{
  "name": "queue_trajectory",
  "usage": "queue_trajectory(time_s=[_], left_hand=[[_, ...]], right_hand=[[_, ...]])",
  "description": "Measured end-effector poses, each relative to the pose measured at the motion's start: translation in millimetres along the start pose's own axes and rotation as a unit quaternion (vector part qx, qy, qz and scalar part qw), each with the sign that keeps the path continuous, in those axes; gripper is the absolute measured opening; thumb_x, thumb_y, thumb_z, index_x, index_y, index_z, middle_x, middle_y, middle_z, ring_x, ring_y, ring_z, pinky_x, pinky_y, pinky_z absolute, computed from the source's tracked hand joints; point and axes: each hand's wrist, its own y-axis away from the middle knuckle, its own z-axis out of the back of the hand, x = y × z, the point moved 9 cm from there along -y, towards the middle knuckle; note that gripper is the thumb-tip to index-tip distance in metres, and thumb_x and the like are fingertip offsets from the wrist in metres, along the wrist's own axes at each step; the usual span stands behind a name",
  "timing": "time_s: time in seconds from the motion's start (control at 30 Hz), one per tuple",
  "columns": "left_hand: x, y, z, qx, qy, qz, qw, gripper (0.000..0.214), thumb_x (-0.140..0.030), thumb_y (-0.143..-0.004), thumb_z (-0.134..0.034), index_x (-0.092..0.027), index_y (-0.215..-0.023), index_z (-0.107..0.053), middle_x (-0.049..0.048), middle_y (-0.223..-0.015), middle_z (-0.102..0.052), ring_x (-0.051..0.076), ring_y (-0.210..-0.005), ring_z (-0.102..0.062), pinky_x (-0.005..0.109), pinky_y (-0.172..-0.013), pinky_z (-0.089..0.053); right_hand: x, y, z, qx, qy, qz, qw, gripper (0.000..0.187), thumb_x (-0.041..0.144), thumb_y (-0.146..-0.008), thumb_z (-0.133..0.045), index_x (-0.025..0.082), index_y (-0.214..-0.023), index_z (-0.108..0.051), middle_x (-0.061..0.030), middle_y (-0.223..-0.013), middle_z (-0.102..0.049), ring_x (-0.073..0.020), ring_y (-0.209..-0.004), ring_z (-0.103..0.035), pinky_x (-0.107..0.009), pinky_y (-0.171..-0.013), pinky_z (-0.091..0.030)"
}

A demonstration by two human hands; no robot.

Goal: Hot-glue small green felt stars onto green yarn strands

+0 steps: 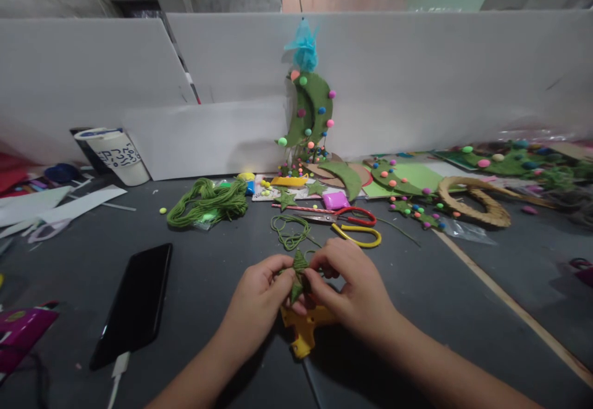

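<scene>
Between my two hands is a small star (300, 262) wrapped in green yarn. My left hand (266, 288) pinches it from the left side. With thumb and index finger, my right hand (354, 279) grips its right edge; whether a yarn end is between those fingertips is hidden. A yellow hot glue gun (303, 332) lies on the table just below my hands, partly covered by them. Loose green yarn (291, 233) curls on the table beyond the star. Scissors (340, 216) with a red and a yellow handle loop lie past my right hand.
A green yarn bundle (208, 204) and a black phone (134, 304) on a white cable lie to the left. A pompom-covered green crescent (319, 97) stands against the white partition (445, 75). On the right are a straw-coloured ring (493, 211) and decorated green pieces (403, 181).
</scene>
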Motion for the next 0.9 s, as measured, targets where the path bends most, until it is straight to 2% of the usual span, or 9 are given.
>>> queue_trajectory(time_s=[0.23, 0.43, 0.67, 0.8, 0.9], left_hand=[[-2, 1, -1.1, 0.0, 0.012, 0.001, 1.0, 0.022, -0.027, -0.08, -0.05, -0.011, -0.086, -0.064, 0.0026, -0.058, -0.063, 0.013, -0.051, -0.061, 0.023, -0.052, -0.049], [1, 1, -10.2, 0.05, 0.084, 0.037, 0.995, 0.024, -0.028, -0.076, -0.059, -0.011, -0.091, -0.067, 0.0046, -0.064, -0.066, 0.013, -0.056, -0.062, 0.025, -0.059, -0.052], [2, -2, -6.9, 0.03, 0.066, 0.033, 0.997, 0.021, -0.025, -0.075, -0.059, -0.012, -0.089, -0.067, 0.0036, -0.066, -0.066, 0.012, -0.053, -0.06, 0.024, -0.057, -0.051], [4, -2, -3.9, 0.019, 0.055, 0.026, 0.998, 0.024, -0.023, -0.076, -0.057, -0.012, -0.096, -0.065, 0.0044, -0.073, -0.065, 0.013, -0.06, -0.06, 0.025, -0.06, -0.049], [9, -2, -3.6, 0.019, 0.063, 0.035, 0.997, 0.026, -0.022, -0.075, -0.058, -0.012, -0.098, -0.064, 0.004, -0.074, -0.065, 0.013, -0.064, -0.059, 0.023, -0.062, -0.047]], right_hand=[[-2, 1, -2, 0.009, 0.008, -0.006, 1.0, 0.008, 0.017, -0.079, -0.054, 0.02, -0.071, -0.051, 0.0011, -0.065, -0.053, -0.0141, -0.065, -0.046, -0.028, -0.062, -0.03], [-6, 1, 2, -0.001, 0.008, -0.019, 1.0, 0.009, 0.017, -0.078, -0.054, 0.02, -0.07, -0.05, 0.0016, -0.065, -0.053, -0.0137, -0.065, -0.046, -0.027, -0.063, -0.031], [-3, 0, 6, -0.012, -0.007, -0.016, 1.0, 0.01, 0.017, -0.078, -0.055, 0.019, -0.069, -0.05, 0.0021, -0.063, -0.052, -0.013, -0.062, -0.046, -0.027, -0.061, -0.032], [8, 1, 16, -0.05, -0.022, 0.017, 0.998, 0.012, 0.02, -0.081, -0.053, 0.02, -0.069, -0.052, 0.0028, -0.059, -0.049, -0.0118, -0.056, -0.043, -0.027, -0.059, -0.033], [12, 1, 15, -0.045, -0.026, 0.032, 0.998, 0.012, 0.02, -0.081, -0.053, 0.02, -0.069, -0.053, 0.0025, -0.058, -0.051, -0.0118, -0.057, -0.044, -0.026, -0.058, -0.033]])
